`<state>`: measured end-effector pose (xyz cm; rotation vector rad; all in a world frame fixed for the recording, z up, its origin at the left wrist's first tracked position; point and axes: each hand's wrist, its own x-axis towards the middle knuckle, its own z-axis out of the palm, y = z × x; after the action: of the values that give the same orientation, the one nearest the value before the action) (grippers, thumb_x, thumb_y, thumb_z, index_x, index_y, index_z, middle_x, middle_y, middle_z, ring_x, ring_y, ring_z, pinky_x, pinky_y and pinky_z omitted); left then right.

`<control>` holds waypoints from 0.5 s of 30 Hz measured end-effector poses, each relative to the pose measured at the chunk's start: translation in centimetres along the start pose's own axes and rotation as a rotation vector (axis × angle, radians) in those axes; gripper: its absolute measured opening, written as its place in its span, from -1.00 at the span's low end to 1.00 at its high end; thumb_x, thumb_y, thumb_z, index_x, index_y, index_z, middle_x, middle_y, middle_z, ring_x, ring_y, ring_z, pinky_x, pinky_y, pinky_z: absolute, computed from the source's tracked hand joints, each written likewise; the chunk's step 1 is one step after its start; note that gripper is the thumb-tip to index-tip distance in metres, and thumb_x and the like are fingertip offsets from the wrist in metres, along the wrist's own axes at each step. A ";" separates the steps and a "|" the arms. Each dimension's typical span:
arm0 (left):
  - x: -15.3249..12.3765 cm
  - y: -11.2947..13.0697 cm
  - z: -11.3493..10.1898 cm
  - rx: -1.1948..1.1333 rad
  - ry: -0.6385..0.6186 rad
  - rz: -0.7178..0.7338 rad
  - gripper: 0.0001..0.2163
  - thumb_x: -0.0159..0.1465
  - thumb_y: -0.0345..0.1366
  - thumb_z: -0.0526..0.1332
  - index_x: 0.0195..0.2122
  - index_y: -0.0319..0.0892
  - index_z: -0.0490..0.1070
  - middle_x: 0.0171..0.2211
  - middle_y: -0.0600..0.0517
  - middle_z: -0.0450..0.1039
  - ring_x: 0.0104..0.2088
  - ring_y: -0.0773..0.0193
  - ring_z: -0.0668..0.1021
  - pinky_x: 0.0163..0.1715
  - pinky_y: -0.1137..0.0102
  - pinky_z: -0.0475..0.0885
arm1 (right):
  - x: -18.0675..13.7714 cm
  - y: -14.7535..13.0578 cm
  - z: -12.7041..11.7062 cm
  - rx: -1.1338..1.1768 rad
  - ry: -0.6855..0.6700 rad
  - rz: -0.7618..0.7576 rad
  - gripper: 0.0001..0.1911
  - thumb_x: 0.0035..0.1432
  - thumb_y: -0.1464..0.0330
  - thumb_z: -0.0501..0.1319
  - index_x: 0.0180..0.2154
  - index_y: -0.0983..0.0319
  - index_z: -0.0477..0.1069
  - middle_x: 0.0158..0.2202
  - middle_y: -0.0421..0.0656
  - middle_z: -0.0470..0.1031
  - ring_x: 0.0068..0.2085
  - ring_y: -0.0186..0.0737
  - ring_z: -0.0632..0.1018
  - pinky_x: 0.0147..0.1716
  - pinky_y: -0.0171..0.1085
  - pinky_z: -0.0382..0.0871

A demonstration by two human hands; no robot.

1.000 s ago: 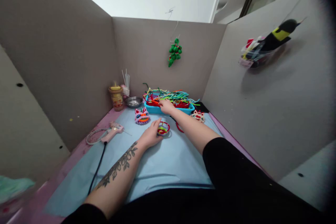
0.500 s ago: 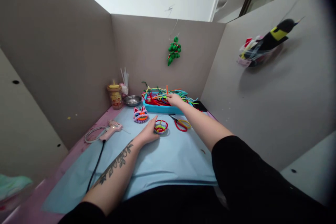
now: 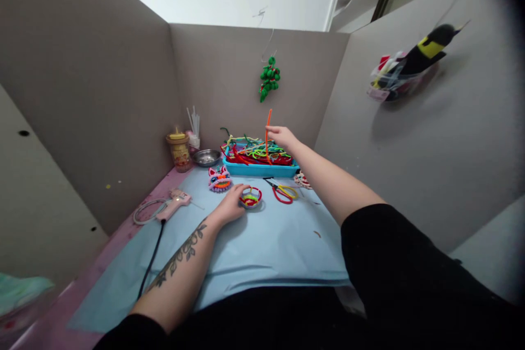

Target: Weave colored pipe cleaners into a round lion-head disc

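Observation:
Pinched upright in my right hand is an orange pipe cleaner, raised over the blue tray that is heaped with many-coloured pipe cleaners. My left hand rests on the cloth, its fingers gripping the left rim of a small round pipe-cleaner bowl in red, yellow and lilac. Just behind that hand sits a lilac and orange pipe-cleaner animal head. Scissors with a red and a yellow handle lie right of the bowl.
At left lie a pink glue gun and its black cord. Behind them stand a metal dish and a lidded cup. A pale and red piece lies under my right forearm. Grey partitions surround the table.
My right hand has risen out of the pile and to the right, drawing the orange pipe cleaner up. My left hand stays at the bowl, with only a slight shift.

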<state>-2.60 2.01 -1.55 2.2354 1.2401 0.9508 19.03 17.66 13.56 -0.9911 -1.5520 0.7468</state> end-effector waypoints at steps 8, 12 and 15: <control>-0.2 1.3 -0.4 0.021 -0.002 -0.038 -0.40 -0.06 -0.40 0.31 0.08 -0.18 0.31 0.13 -0.16 0.20 0.15 0.03 0.29 0.16 0.22 0.18 | 0.4 -5.2 0.2 0.345 0.055 -0.197 -0.68 0.02 0.29 0.20 -0.13 0.22 0.42 -0.13 -0.13 0.51 -0.08 -0.24 0.50 -0.11 -0.17 0.39; -0.3 1.4 -0.2 0.074 -0.023 -0.013 -0.45 -0.02 -0.34 0.31 0.06 -0.17 0.33 0.13 -0.16 0.21 0.15 0.04 0.29 0.16 0.20 0.18 | -2.0 -6.6 0.2 0.239 0.058 -0.362 -0.74 0.01 0.28 0.23 -0.22 0.24 0.39 -0.29 -0.17 0.49 -0.28 -0.30 0.53 -0.19 -0.23 0.41; -0.3 1.4 0.2 0.129 -0.031 0.034 -0.50 0.01 -0.31 0.30 0.03 -0.14 0.37 0.10 -0.15 0.25 0.12 0.02 0.32 0.13 0.16 0.18 | -5.5 -5.7 0.3 0.007 -0.115 -0.408 -0.57 -0.04 0.44 0.22 -0.06 0.21 0.32 -0.35 -0.23 0.49 -0.38 -0.35 0.50 -0.29 -0.29 0.41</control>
<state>-1.75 1.04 -0.95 2.3681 1.2868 0.8672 17.91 10.18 15.97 -0.6042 -1.7773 0.5263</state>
